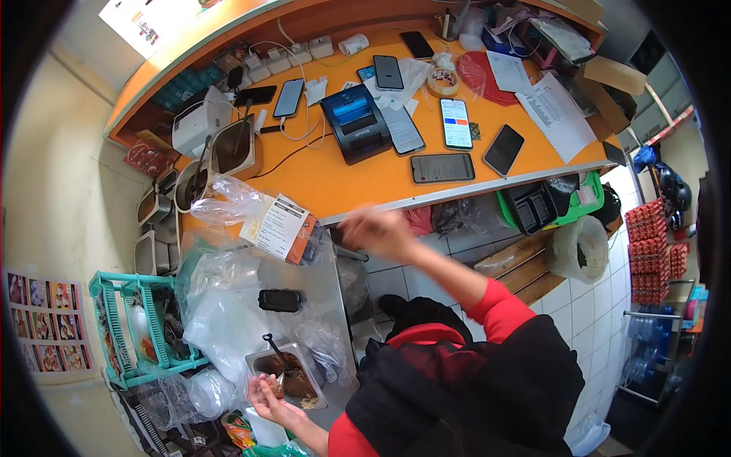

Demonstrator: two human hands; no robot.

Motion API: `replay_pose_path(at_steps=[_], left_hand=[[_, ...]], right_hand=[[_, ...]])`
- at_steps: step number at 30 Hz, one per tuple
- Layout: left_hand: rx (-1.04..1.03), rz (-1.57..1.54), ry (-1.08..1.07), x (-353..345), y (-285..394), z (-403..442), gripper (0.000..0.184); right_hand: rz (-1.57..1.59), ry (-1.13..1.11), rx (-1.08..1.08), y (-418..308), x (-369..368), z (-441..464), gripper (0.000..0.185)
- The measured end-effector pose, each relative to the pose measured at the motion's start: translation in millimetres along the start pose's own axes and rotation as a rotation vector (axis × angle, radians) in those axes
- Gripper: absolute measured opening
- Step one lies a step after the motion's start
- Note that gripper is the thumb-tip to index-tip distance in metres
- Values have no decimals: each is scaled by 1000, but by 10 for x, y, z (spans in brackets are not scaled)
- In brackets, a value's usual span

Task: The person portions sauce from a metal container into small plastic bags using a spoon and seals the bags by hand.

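My left hand (272, 402) is at the lower left, its fingers closed around a small clear plastic bag with something brownish in it. Just beside it stands a metal food pan (318, 390) holding brown food, with a dark-handled utensil (276, 349) leaning in it. My right hand (378, 234) is raised near the front edge of the orange counter, smeared by motion, so its fingers cannot be made out. Left of that hand lies a packed bag with a printed receipt (278, 228). A black plastic tray (279, 300) rests on the metal table (324, 286).
The orange counter (304, 179) holds several phones, a black receipt printer (355, 124), tape (442, 79) and papers. A turquoise rack (148, 327) and clear plastic bags (225, 305) crowd the left. A green crate (590, 186) and a white bucket (579, 251) stand under the counter.
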State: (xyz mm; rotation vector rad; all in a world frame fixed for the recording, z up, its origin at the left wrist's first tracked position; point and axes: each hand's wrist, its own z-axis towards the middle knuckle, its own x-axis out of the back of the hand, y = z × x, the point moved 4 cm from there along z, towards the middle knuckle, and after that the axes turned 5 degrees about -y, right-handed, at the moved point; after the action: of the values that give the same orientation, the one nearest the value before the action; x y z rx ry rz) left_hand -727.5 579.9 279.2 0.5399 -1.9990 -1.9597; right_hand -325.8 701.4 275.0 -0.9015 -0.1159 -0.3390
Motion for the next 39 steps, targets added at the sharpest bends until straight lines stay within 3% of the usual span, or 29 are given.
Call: replay_pose_path(at_steps=[1, 2, 3, 4, 5, 6, 9, 13, 16, 19, 25, 29, 31, 34, 36, 39], left_hand=[[-36, 37, -5, -71, 18, -16, 24], [-38, 57, -15, -184, 47, -54, 24], [-39, 79, -26, -302, 91, -108, 24], [-41, 103, -37, -354, 124, -146, 25], [-22, 89, -69, -332, 58, -140, 27], [-31, 84, -84, -342, 39, -146, 28], [-152, 126, -100, -347, 127, -205, 29], [-147, 126, -99, -237, 161, -229, 29], [-137, 170, -139, -178, 159, -226, 30], [-140, 153, -162, -174, 231, -248, 30], [-233, 58, -156, -109, 517, -287, 36], [-187, -69, 72, 200, 545, -341, 17], [-280, 4, 136, 352, 621, -409, 7], [-397, -59, 137, 564, 761, -566, 6], [-362, -76, 173, 755, 792, -701, 6], [-465, 98, 293, 1063, 844, -1001, 5]], right_hand=[[252, -186, -134, -298, -348, 0, 15], [352, -260, -34, -490, -698, -63, 19], [519, -369, -116, -684, -995, -140, 26], [485, -464, -89, -828, -1238, -202, 31], [468, -492, -80, -933, -1450, -288, 31], [495, -372, -40, -1066, -1540, -283, 27], [783, -381, -164, -1184, -1793, -353, 23], [531, -274, -165, -1336, -1742, -323, 19], [687, -432, -188, -1337, -1893, -366, 18], [527, -414, -190, -1380, -1953, -400, 16], [485, -300, 21, -1622, -1949, -284, 9], [441, -419, 97, -1871, -2033, -215, 9], [494, -532, 79, -1967, -2154, -241, 10], [518, -711, 112, -2268, -2267, -248, 13], [641, -815, 80, -2426, -2468, -381, 17], [705, -935, 53, -2690, -2762, -641, 11]])
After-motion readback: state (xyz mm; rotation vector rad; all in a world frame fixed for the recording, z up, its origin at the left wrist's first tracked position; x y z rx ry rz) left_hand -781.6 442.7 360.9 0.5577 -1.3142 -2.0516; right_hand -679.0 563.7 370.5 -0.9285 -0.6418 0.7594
